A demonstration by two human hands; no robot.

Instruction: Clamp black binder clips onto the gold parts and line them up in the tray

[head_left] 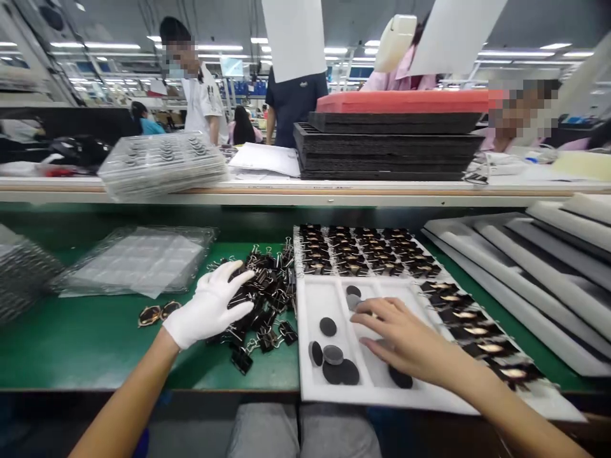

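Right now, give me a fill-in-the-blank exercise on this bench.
1. The left hand wears a ____ glove.
2. It rests on a pile of black ____ clips.
3. The bare right hand reaches into a white ____ holding dark discs.

Missing words: white; binder; tray

Worktop [95,343]: green mat surface, running left to right across the near scene.
Shelf [305,189]: pale raised ledge above the far edge of the worktop.
Black trays [386,146]: stacked on the shelf, centre right, with a red foam sheet [405,102] on top.
Ceiling lights [114,46]: long fluorescent strips, receding into the far hall.
People: several standing or seated beyond the shelf.
White foam strips [548,280]: laid in rows, right.
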